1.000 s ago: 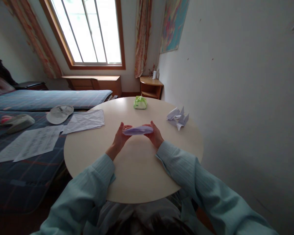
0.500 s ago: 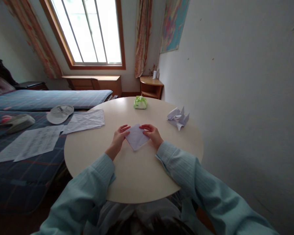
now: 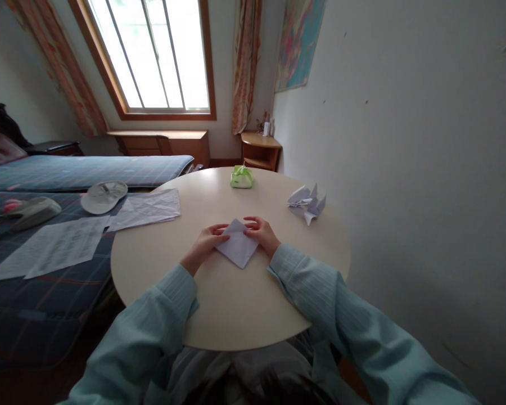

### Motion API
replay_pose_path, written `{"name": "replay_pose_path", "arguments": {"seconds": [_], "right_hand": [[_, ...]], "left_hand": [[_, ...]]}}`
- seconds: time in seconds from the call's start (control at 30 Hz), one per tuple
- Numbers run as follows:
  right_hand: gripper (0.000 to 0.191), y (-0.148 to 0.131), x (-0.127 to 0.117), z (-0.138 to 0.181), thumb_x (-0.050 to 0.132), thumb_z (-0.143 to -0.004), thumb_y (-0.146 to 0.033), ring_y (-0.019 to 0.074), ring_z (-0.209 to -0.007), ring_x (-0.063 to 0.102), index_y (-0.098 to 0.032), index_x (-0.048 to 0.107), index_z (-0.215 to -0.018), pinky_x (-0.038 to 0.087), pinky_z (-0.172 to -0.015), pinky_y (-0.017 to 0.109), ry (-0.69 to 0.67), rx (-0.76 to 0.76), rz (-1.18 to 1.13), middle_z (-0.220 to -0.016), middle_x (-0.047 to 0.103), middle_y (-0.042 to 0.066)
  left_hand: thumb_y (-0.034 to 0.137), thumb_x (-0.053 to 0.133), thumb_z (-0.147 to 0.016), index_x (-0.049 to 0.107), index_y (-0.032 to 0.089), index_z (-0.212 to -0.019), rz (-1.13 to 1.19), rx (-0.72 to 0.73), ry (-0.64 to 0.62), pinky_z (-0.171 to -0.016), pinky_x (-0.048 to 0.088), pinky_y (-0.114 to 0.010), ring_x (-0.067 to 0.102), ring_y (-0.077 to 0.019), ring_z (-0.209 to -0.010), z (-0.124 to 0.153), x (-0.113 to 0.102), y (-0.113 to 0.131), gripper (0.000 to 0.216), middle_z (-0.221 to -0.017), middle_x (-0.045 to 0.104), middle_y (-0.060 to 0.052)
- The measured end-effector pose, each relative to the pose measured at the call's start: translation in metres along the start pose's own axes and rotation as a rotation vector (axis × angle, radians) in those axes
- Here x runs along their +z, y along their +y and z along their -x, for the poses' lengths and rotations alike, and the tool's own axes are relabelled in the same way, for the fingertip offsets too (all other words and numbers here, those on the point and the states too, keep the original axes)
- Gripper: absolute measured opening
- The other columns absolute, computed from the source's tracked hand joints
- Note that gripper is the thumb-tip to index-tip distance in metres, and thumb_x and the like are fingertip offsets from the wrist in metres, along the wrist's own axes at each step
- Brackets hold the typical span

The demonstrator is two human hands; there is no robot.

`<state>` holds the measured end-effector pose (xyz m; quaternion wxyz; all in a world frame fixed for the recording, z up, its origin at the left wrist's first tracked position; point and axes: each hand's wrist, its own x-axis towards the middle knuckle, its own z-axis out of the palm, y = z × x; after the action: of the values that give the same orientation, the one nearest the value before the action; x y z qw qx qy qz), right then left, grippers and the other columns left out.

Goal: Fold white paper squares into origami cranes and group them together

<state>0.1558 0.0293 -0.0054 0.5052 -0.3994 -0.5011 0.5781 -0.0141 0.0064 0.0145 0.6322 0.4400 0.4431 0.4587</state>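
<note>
A small white sheet of folded paper (image 3: 238, 251), diamond-shaped with one corner pointing toward me, is held between both hands over the round table (image 3: 236, 320). My left hand (image 3: 206, 243) grips its left side, thumb on top and fingers behind. On the right side, my right hand (image 3: 263, 233) pinches it the same way, the thumb lying on the upper face. The fingertips behind the paper are partly hidden. Farther right on the table lie folded white paper pieces (image 3: 307, 203) with pointed tips.
A green tissue pack (image 3: 242, 177) stands at the table's far side. Creased white sheets (image 3: 147, 208) overlap the left table edge. Beside it, a bed (image 3: 67, 315) bears printed sheets (image 3: 67, 247) and a white cap (image 3: 103, 197). A wall (image 3: 425, 197) rises on the right.
The folded paper has shifted slightly toward me and to the right, and its near corner sits lower. My left hand has moved a little rightward with its fingers closer in.
</note>
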Motion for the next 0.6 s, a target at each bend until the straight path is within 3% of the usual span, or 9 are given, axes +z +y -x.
{"name": "replay_pose_path", "arguments": {"seconds": [0.23,0.4,0.6], "right_hand": [[0.036,0.0011,0.0023,0.0013,0.066,-0.051,-0.014,0.0107,-0.061,0.059,-0.015,0.057,-0.086,0.046,-0.056,0.022,-0.170,-0.001,0.076,-0.075,0.066,0.002],[0.037,0.0018,0.0021,0.0008,0.066,-0.053,-0.014,0.0113,-0.063,0.060,-0.014,0.058,-0.089,0.047,-0.057,0.022,-0.263,-0.014,0.151,-0.077,0.067,0.003],[0.034,0.0022,0.0017,0.0007,0.065,-0.055,-0.015,0.0119,-0.066,0.061,-0.015,0.059,-0.089,0.048,-0.061,0.023,-0.281,-0.046,0.194,-0.078,0.067,0.003]], "left_hand": [[0.027,0.074,-0.047,0.065,0.010,-0.079,-0.183,0.061,0.049,-0.053,0.042,-0.023,0.057,-0.0138,-0.058,0.0019,0.0027,-0.0018,0.036,-0.071,0.066,-0.006],[0.032,0.072,-0.049,0.065,0.011,-0.077,-0.264,0.112,0.098,-0.050,0.039,-0.021,0.054,-0.0114,-0.054,0.0017,0.0046,-0.0018,0.036,-0.064,0.065,-0.003],[0.034,0.071,-0.049,0.065,0.012,-0.068,-0.289,0.181,0.152,-0.047,0.037,-0.020,0.053,-0.0108,-0.052,-0.0030,0.0032,-0.0049,0.030,-0.058,0.063,-0.002]]}}
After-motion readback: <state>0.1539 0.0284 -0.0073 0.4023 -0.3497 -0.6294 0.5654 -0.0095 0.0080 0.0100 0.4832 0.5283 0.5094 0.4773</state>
